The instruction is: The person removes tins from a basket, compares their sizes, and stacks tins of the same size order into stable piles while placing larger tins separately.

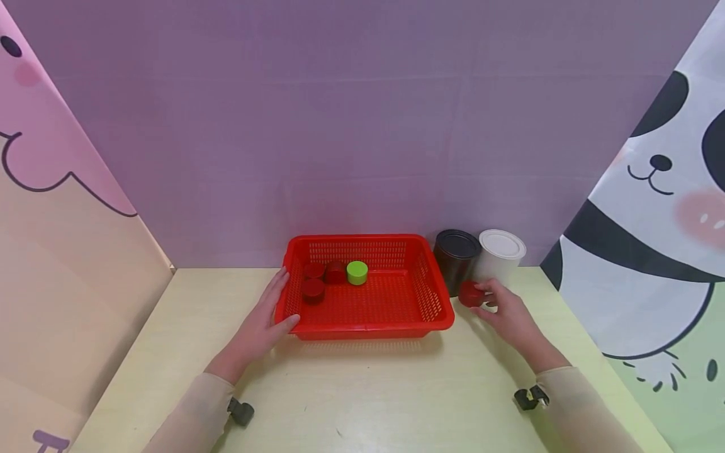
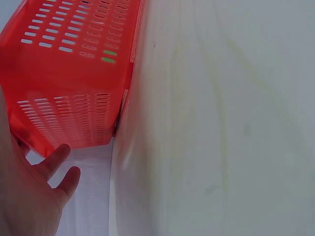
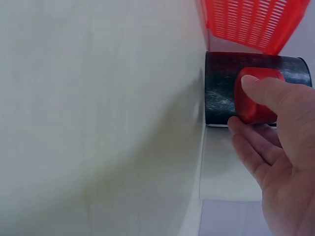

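My right hand (image 1: 506, 313) pinches a short red cylinder (image 1: 471, 294) between thumb and fingers. It is held off the table, in front of a black canister (image 1: 455, 258). Seen from the right wrist, the red cylinder (image 3: 257, 96) covers part of the black canister (image 3: 221, 88). My left hand (image 1: 262, 321) rests at the left end of a red plastic basket (image 1: 374, 328), with its fingers fairly straight along the rim. Inside the basket, three short red cylinders (image 1: 313, 290) and a bright green one (image 1: 357, 273) are grouped toward the left.
A white canister (image 1: 502, 248) with a lid stands right of the black one, both close to the purple back wall (image 1: 362, 126). The pale tabletop (image 1: 362, 390) extends in front of the basket. Printed panels flank the table, a panda (image 1: 651, 245) on the right.
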Available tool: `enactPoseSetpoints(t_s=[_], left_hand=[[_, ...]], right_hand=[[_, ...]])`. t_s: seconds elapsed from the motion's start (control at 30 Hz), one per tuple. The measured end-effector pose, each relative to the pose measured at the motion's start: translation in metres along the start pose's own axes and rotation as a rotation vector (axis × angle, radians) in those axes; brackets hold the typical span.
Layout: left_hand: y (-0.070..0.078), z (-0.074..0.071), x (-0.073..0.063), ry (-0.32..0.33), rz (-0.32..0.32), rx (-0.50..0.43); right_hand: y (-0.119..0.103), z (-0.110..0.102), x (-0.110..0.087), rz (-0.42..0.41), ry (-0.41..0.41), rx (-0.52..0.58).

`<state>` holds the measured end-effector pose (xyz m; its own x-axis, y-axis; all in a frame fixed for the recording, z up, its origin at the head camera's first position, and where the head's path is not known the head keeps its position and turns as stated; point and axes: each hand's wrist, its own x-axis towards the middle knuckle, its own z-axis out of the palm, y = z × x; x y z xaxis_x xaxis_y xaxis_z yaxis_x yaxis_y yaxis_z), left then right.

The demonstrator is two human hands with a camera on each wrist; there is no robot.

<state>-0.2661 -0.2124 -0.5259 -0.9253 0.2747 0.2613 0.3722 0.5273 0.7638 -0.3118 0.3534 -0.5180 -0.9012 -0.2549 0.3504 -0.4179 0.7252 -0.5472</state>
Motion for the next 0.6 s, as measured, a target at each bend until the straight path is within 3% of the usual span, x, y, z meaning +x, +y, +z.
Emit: enactPoseSetpoints(t_s=[0.23,0.6], left_hand=[[0.0021,-0.0002,-0.0005,-0.003,-0.005,-0.01],[0.0004,-0.0005,-0.0008,0.001,-0.002,-0.002]], right_hand=[[0.0015,0.0049,0.001,0.077,-0.086,-0.004],[0.0019,0.0098,0.0052,0.121,-0.114,-0.005]])
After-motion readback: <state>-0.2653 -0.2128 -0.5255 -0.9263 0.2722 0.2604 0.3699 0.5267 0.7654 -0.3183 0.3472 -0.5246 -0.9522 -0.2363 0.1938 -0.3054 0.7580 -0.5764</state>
